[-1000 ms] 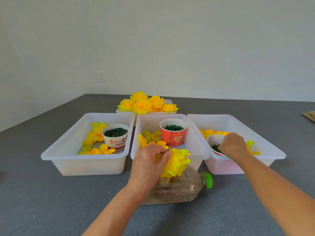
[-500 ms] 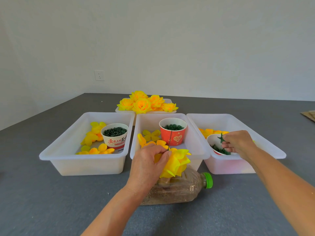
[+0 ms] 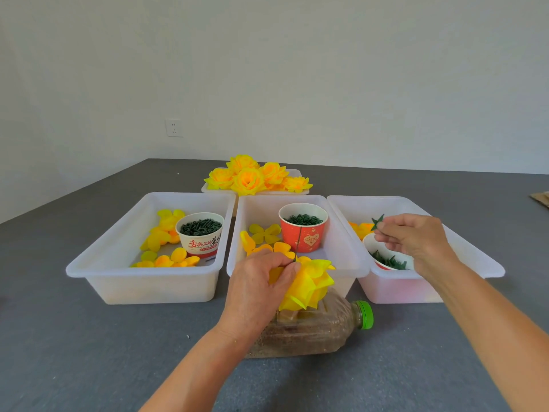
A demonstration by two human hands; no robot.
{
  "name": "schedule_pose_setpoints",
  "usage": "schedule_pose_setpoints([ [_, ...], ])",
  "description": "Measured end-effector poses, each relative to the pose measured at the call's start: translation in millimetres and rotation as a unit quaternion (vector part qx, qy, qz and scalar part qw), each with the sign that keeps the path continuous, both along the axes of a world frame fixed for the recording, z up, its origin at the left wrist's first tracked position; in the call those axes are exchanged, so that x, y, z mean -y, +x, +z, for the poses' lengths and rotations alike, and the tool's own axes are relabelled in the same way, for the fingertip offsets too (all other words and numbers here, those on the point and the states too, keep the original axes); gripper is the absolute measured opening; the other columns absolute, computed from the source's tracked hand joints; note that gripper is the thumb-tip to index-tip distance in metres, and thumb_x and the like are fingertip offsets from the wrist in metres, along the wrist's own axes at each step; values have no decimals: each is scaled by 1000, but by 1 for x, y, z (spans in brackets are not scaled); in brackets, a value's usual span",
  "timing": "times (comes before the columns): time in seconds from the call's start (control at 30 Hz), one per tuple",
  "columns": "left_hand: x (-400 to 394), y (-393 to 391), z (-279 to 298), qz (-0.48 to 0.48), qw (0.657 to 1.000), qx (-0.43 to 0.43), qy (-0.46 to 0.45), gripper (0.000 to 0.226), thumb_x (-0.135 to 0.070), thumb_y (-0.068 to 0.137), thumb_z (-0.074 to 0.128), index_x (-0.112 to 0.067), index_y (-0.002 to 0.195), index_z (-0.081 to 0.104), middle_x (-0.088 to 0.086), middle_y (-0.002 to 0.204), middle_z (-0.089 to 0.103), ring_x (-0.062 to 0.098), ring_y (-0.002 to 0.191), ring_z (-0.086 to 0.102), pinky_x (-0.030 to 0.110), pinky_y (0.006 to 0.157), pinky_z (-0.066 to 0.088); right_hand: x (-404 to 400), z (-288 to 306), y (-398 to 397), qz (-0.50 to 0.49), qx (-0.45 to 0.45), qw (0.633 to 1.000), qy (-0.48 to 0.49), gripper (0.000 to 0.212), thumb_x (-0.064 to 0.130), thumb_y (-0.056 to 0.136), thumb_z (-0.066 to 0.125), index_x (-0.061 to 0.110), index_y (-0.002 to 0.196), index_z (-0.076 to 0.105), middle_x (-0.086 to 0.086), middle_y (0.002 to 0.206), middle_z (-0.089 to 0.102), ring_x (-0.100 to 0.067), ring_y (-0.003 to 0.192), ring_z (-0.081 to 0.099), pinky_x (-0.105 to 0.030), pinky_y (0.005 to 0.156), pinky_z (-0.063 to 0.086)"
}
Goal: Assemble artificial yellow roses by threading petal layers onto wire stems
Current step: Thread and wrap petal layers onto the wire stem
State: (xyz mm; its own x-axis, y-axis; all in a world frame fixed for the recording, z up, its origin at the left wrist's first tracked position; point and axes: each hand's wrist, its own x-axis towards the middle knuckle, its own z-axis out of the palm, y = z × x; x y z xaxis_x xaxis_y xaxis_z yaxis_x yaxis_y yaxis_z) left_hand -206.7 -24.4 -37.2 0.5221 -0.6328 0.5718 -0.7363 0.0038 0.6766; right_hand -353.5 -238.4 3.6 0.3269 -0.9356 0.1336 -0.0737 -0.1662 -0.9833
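Left hand (image 3: 261, 288) grips yellow rose (image 3: 309, 285) on wire stem (image 3: 298, 242) near middle bin (image 3: 341, 248); right hand (image 3: 416, 237) pinches green leaf piece (image 3: 377, 222) above right cup (image 3: 386, 254).

Wall socket (image 3: 174, 127) on white wall (image 3: 297, 69)

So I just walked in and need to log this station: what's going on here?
A person is building a yellow fabric rose. Their left hand grips the half-built rose on its wire stem, over a bottle lying on its side. Their right hand pinches a green star-shaped piece above a cup of them in the right bin. Finished roses sit behind the bins.
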Motion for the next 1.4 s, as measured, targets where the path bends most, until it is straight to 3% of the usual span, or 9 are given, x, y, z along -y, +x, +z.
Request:
schedule_pose_setpoints([
  [0.17,-1,0,0,-6,1000,-5,1,14,-28,86,64,-18,83,72,-7,75,63,5,73,53,22,62,44,-58,4,22,92,66,992,-48,12,-2,77,70,9,75,65,-5,59,70,-14,55,68,-16,48,50],
  [0.37,0,0,-1,-11,1000,-4,-10,12,-26,86,65,-17,84,73,-8,77,64,5,74,54,24,64,46,-97,1,47,128,92,983,-96,13,0,79,69,13,78,67,-2,61,71,-13,58,69,-15,48,48],
  [0.5,1,1,-3,-7,1000,4,-13,11,-25,86,66,-18,85,74,-6,78,65,6,74,56,27,66,47,-106,2,58,119,103,982,-101,20,-1,81,67,18,73,66,2,57,69,-6,51,65,-14,48,48],
  [0.83,2,3,-6,-3,1000,7,-7,13,-31,86,64,-22,86,73,-10,79,64,4,75,56,22,63,46,-116,2,64,145,125,977,-89,22,0,82,66,21,76,67,-2,63,72,-14,61,70,-19,55,54],
  [1.1,2,3,-5,2,1000,0,1,13,-33,86,63,-23,86,73,-11,80,63,3,77,56,22,64,46,-119,4,55,146,139,971,-127,26,-2,80,68,23,72,67,4,58,70,-5,51,64,-14,50,49],
  [1.4,1,1,-5,3,1000,4,1,14,-33,86,63,-23,86,72,-11,79,63,4,76,56,24,64,47,-120,-1,51,122,133,959,-219,31,2,75,73,33,73,68,13,68,72,-6,66,70,-17,65,55],
])
